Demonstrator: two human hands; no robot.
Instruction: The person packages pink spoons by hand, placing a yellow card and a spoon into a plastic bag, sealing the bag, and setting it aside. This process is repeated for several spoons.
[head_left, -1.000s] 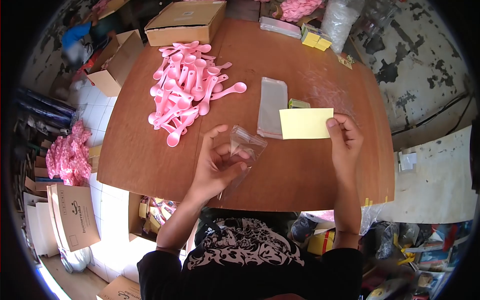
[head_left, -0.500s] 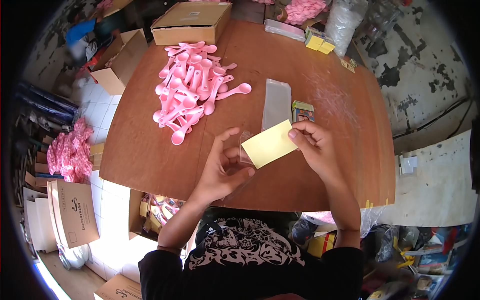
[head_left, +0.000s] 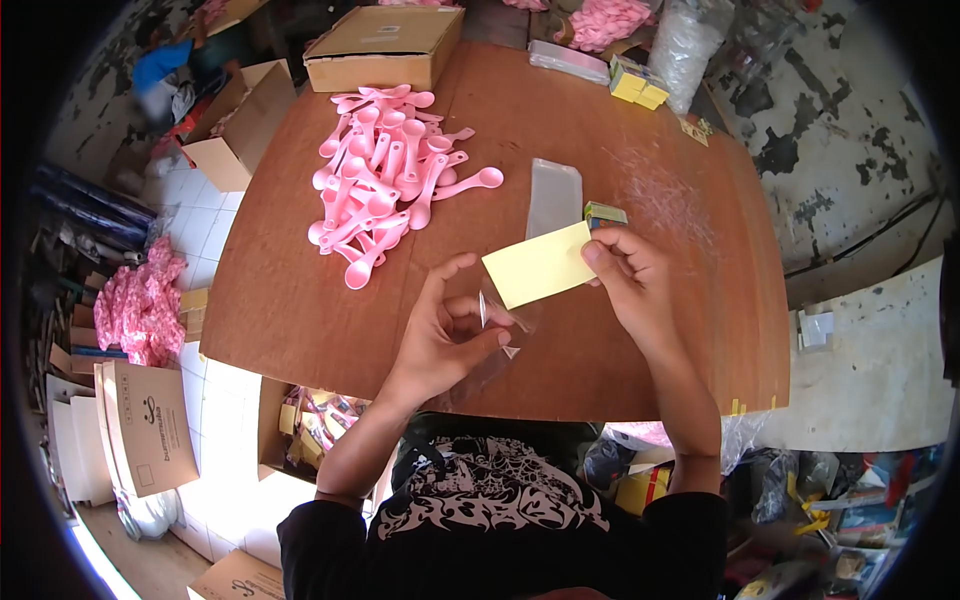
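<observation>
A blank pale yellow card [head_left: 538,266] is pinched at its right end between the thumb and fingers of my right hand [head_left: 634,285]. Close to the card's lower left corner, my left hand [head_left: 435,345] grips a clear plastic bag [head_left: 485,370], whose film catches the light around the thumb and fingers. The bag's exact outline is hard to see. Behind the card lies a stack of clear plastic bags [head_left: 556,195], partly covered by it. A small stack of printed cards [head_left: 606,213] sits beside these bags, half hidden by the card and my right hand.
Pink plastic spoons [head_left: 385,170] lie heaped on the left of the wooden table [head_left: 480,120]. Behind them stands a closed cardboard box [head_left: 385,45]. At the far right edge are yellow card bundles [head_left: 638,82] and a clear plastic roll [head_left: 690,50]. An open carton [head_left: 240,125] stands left.
The yellow card has shifted up and turned flatter, away from the bag film in my left hand. My right hand has moved slightly; the left hand stays nearly in place.
</observation>
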